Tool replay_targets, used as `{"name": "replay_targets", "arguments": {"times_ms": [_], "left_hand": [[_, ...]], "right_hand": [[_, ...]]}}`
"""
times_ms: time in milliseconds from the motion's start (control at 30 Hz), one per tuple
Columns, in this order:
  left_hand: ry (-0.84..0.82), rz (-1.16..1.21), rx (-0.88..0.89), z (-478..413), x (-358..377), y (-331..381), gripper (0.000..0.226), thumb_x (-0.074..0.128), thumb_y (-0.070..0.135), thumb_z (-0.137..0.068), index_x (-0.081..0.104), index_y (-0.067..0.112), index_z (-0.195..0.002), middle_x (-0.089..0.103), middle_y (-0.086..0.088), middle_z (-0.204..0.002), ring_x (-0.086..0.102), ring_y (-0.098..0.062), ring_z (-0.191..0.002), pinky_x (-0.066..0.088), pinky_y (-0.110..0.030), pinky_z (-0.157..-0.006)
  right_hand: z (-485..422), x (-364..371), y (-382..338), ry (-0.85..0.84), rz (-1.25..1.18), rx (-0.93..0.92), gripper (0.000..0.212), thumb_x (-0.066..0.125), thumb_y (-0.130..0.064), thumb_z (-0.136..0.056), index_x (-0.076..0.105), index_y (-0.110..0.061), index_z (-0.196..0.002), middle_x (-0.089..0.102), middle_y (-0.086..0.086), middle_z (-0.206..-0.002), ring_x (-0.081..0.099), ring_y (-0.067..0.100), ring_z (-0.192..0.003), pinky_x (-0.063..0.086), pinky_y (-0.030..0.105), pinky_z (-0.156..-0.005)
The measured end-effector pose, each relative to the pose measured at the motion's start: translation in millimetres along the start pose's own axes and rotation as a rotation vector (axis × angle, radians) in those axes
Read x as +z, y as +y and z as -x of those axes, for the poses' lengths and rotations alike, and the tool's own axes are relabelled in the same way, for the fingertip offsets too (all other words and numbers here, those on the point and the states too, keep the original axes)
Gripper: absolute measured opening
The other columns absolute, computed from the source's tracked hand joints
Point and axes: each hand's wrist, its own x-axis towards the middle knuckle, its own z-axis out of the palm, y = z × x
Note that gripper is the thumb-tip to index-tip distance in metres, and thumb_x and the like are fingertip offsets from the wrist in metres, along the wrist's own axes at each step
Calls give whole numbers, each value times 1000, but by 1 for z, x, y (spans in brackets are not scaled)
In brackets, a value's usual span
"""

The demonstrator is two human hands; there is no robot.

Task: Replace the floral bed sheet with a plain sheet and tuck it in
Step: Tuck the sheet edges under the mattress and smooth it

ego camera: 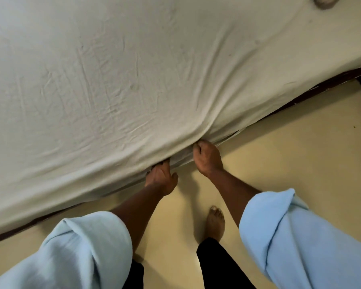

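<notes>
Just at the plain sheet [133,80] edge: right fingers [197,148] tight on it, left fingers [162,164] beneath, grip unclear.

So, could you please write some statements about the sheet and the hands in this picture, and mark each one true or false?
1. The sheet on the bed is floral. False: the plain sheet is pale and has no pattern.
2. Both hands are at the sheet's near edge. True: left hand, right hand.
3. The right hand lies flat on top of the bed. False: its fingers curl at the sheet's edge.
4. The person wears shoes. False: the foot on the floor is bare.
5. The sleeves are light blue. True.
</notes>
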Motion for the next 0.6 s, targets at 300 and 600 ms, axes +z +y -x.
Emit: {"name": "replay_targets", "arguments": {"times_ms": [300, 600], "left_hand": [[255, -63, 21, -10, 31, -6, 58, 48, 36, -94, 47, 15, -148, 60, -13, -139, 58, -32, -123, 45, -38, -104], [119, -128, -31, -18, 47, -14, 72, 30, 55, -98, 16, 24, -161, 32, -5, -162, 22, -24, -151, 7, -47, -124]], "right_hand": [[0, 17, 56, -175, 645, -299, 75, 37, -54, -97, 28, -13, -160, 28, 6, -165, 21, 22, -155, 5, 62, -123], [-10, 42, 9, -346, 807, 10, 77, 19, -53, -98, 6, -13, -163, -6, 8, -171, -14, 26, -157, -8, 62, -121]]}}
